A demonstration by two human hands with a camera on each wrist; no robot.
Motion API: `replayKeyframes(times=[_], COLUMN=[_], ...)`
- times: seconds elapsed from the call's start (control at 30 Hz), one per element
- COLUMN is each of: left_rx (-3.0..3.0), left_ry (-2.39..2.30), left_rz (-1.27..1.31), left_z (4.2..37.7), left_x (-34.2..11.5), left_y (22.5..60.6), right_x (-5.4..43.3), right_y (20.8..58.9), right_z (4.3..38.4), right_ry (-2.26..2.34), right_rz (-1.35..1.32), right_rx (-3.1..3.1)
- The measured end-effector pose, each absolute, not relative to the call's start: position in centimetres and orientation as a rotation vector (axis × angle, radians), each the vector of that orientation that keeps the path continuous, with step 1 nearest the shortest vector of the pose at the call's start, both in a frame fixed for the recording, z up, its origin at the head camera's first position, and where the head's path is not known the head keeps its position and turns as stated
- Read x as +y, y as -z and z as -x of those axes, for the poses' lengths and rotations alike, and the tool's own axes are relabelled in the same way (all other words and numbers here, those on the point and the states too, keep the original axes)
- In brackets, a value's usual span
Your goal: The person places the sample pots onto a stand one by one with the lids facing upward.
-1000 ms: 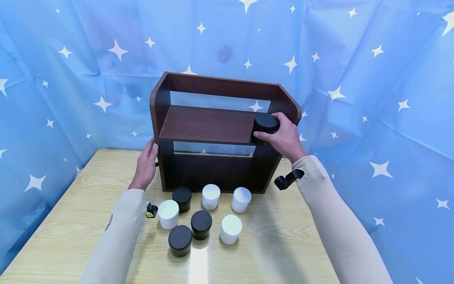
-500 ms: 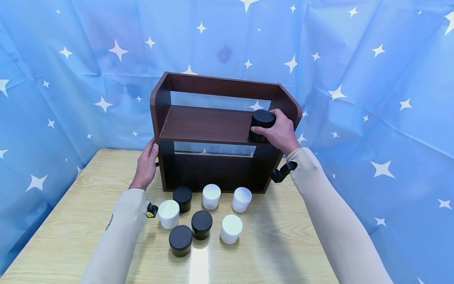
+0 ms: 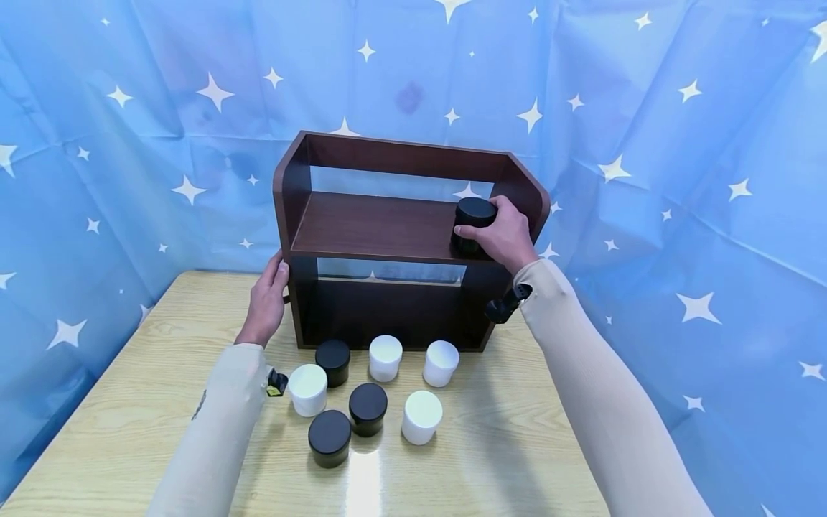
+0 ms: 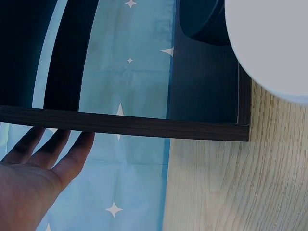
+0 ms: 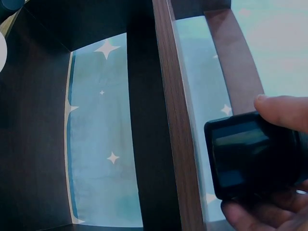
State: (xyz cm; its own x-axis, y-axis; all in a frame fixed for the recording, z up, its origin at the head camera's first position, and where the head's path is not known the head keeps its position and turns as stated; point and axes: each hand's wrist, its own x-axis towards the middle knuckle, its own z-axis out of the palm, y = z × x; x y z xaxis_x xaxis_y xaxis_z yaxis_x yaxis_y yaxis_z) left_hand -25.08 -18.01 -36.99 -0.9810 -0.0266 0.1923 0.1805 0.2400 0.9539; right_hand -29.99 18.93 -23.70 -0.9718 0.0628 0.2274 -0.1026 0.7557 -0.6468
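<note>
- Shelf (image 3: 375, 227) stands on the desk (image 3: 530, 424).
- Right hand (image 3: 509, 234) grips a black jar (image 3: 475, 212) at the right end of the shelf's upper level.
- Left hand (image 3: 263, 304), fingers extended, touches the shelf's left side.

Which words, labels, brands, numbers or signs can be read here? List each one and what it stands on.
None can be read.
Left sleeve: small dark mark, perhaps lettering, too small.
Black device at its cuff: yellow patch, too small.
Backdrop: stars; faint marks through the lower gap of the shelf unit, too blurred.
Held black jar and jars below: no legible lettering.
</note>
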Motion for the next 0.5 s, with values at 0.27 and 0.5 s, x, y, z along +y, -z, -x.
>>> replayKeyframes(times=[0.27, 0.5], left_rx=[-2.337, -2.331], left_ry=[1.830, 1.839], left_rz=[0.142, 0.142], left_z=[24.92, 25.37], left_x=[-17.97, -18.18], left_y=[36.83, 37.16], right_x=[18.87, 18.85], right_y=[23.56, 23.88], right_z=[30.41, 30.81], right_ry=[-1.003, -1.019], right_rz=[-0.001, 0.036], right_rx=[-2.727, -2.720])
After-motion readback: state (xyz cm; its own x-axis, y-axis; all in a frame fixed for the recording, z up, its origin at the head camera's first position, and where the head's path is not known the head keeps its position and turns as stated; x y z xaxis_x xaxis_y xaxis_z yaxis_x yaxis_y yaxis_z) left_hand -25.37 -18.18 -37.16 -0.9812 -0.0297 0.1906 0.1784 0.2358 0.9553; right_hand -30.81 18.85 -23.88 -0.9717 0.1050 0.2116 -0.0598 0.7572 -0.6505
